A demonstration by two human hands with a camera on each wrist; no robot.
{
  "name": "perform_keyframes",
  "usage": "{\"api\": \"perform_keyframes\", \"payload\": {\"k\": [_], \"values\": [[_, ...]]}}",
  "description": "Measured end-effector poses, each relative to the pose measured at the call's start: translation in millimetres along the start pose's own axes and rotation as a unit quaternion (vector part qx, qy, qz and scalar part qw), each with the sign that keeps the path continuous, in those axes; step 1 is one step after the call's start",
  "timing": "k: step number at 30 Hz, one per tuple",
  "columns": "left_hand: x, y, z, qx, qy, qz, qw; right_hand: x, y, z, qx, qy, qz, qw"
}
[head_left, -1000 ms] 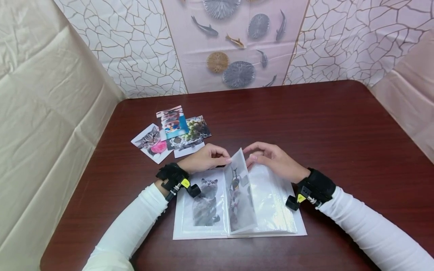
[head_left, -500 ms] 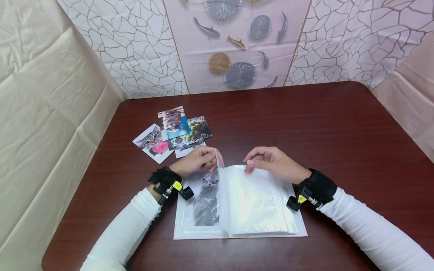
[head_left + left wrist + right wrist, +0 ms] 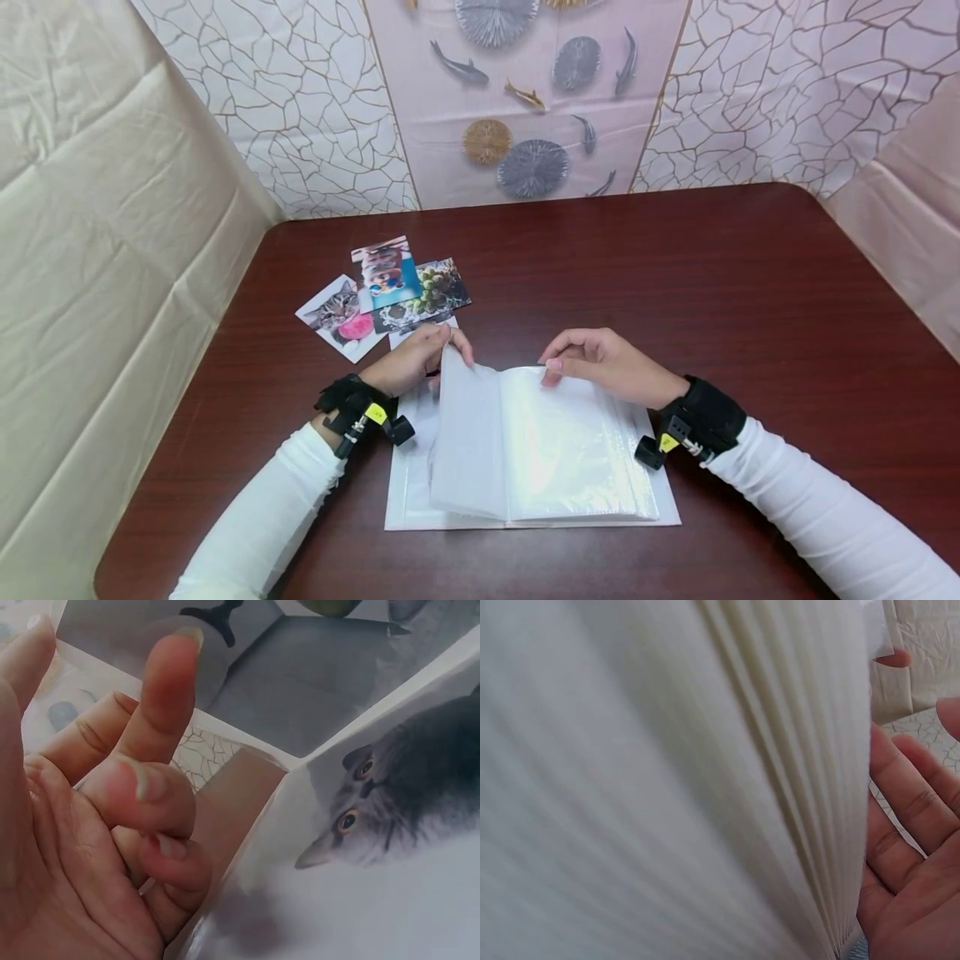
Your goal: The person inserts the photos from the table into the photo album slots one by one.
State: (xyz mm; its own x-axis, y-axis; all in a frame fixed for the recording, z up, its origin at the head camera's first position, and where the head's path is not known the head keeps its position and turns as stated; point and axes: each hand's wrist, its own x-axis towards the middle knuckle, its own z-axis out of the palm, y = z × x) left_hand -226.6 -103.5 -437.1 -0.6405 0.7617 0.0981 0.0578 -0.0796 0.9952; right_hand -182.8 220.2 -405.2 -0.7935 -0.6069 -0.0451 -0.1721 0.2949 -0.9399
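A white photo album point(image 3: 667, 500) lies spread on the table, its clear sleeves on the right side. My left hand point(image 3: 416, 362) grips the top corner of a raised album page point(image 3: 472, 450), which leans to the left. In the left wrist view, fingers show on both sides of that page's edge; a grey cat photo point(image 3: 375, 802) sits in the facing sleeve. At the top edge of the right-hand sleeves point(image 3: 573, 450) is my right hand point(image 3: 603, 362), fingers loosely bent. The right wrist view has its fingers point(image 3: 911, 799) beside the stacked page edges point(image 3: 795, 750), thumb apart.
Several loose photos lie overlapping beyond my left hand, among them a cat photo with a pink patch point(image 3: 337, 317), a blue-toned photo point(image 3: 386, 275) and a plant photo point(image 3: 442, 283). Around the dark red table point(image 3: 637, 258) hang pale cloths point(image 3: 90, 250).
My left hand has carried the page over from upright to leaning left, covering the grey cat photo in the head view. The right hand has stayed nearly still by the sleeves' top edge.
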Motion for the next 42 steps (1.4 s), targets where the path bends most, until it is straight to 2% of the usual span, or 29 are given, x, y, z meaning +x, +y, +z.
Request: {"api": "perform_keyframes", "payload": {"k": [12, 17, 21, 24, 30, 32, 39, 42], "values": [[-14.0, -1.3, -4.0, -0.014, 0.063, -0.025, 0.9976, 0.9, 2.0, 0.2, -0.011, 0.002, 0.004, 0.9999], [-21.5, -3.7, -4.7, -0.032, 0.101, -0.024, 0.9941, 1.8, 1.1, 1.3, -0.016, 0.0, 0.003, 0.9999], [-27.0, -3.2, -4.5, -0.024, 0.135, -0.015, 0.9905, 2.5, 0.9, 2.1, -0.013, -0.002, -0.001, 0.9999], [-31.8, -1.5, -4.7, -0.008, 0.16, -0.018, 0.9869, 2.6, 0.2, 2.5, -0.008, -0.003, 0.001, 1.0], [-39.2, -1.2, -6.4, 0.069, 0.208, -0.066, 0.9734, 3.4, 0.2, 2.5, -0.003, -0.003, 0.002, 1.0], [-41.4, -1.7, -6.2, 0.088, 0.219, -0.072, 0.9691, 4.2, 0.0, 2.8, -0.003, -0.004, 0.002, 1.0], [-52.7, -3.8, -4.5, 0.145, 0.234, -0.078, 0.9583, 9.4, -6.1, 6.3, -0.024, -0.003, 0.01, 0.9997], [-53.7, -4.5, -4.4, 0.153, 0.232, -0.079, 0.9573, 13.0, -10.6, 8.1, -0.038, -0.002, 0.015, 0.9992]]}}
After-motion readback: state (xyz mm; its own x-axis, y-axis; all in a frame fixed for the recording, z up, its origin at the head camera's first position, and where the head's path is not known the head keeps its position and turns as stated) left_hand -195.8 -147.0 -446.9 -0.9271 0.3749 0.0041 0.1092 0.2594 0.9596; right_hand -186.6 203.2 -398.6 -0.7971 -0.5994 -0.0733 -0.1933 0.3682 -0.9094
